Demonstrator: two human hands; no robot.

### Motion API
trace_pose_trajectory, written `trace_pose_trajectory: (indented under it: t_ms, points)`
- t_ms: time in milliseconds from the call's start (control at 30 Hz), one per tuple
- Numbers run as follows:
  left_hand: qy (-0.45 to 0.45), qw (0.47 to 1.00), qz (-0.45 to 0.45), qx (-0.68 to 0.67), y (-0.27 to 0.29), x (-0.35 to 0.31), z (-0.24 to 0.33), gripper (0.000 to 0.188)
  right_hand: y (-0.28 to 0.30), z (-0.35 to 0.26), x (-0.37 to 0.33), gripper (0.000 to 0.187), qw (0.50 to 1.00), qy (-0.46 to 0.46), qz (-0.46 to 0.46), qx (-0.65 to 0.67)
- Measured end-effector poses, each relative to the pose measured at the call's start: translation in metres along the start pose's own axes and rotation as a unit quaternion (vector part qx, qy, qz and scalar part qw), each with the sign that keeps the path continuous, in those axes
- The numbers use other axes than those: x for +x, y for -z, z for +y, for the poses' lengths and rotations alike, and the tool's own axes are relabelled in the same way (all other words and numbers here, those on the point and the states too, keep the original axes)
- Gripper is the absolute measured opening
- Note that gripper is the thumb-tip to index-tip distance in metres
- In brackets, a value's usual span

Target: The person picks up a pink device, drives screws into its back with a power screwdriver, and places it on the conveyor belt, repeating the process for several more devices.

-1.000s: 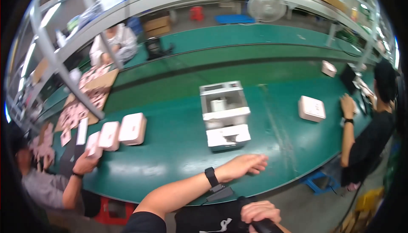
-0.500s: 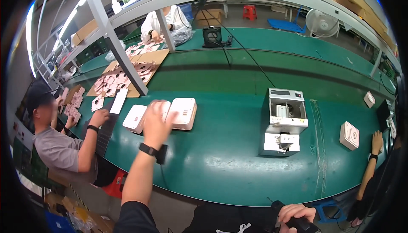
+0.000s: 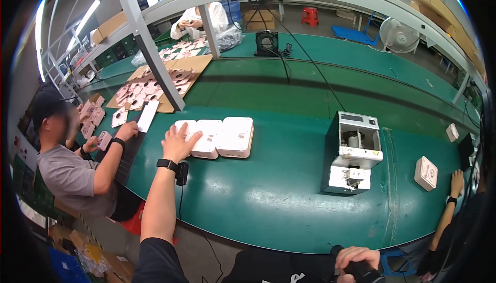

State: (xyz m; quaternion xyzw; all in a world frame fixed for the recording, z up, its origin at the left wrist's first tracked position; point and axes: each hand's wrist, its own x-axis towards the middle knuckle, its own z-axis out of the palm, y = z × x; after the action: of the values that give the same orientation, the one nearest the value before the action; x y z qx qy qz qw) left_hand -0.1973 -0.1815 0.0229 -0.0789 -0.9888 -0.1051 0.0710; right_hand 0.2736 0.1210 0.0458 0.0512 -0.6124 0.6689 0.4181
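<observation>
Three white rounded boxes stand side by side on the green table, left of the middle. My left hand point(image 3: 176, 144) lies over the left box point(image 3: 184, 124), fingers spread, hiding much of it. Its fingertips are near the middle box point(image 3: 208, 138), which meets the right box point(image 3: 236, 137). At the lower edge my right hand point(image 3: 358, 260) is wrapped around a black handheld tool point(image 3: 360, 271) whose exact kind I cannot make out.
A grey-and-white machine point(image 3: 354, 154) stands right of centre; another white box point(image 3: 426, 173) lies beyond it. Cardboard point(image 3: 194, 76) with pink plates lies at the far left. A co-worker point(image 3: 77, 164) sits at left; another person's hand point(image 3: 457, 182) rests at right. A metal post point(image 3: 152, 50) rises nearby.
My left hand has come down onto the left box, which now sits closer against the other two. The co-worker at left now holds up a pink piece. The view has shifted slightly.
</observation>
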Motion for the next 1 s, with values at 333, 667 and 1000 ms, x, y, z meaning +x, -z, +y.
trace_pose_trajectory:
  t_ms: [333, 667, 1000]
  points:
    - [-0.020, 1.000, 0.021, 0.009, -0.013, -0.028, 0.099, 0.087, -0.003, 0.002, 0.003, 0.047, 0.996, 0.011, -0.054, -0.070]
    - [-0.137, 0.987, 0.031, -0.076, -0.019, -0.058, 0.133, 0.070, 0.005, 0.002, -0.007, 0.050, 0.997, 0.046, -0.046, -0.044]
    - [-0.257, 0.957, 0.019, -0.134, 0.003, -0.120, 0.049, 0.060, 0.021, 0.008, -0.021, 0.056, 0.989, 0.005, 0.138, 0.059]
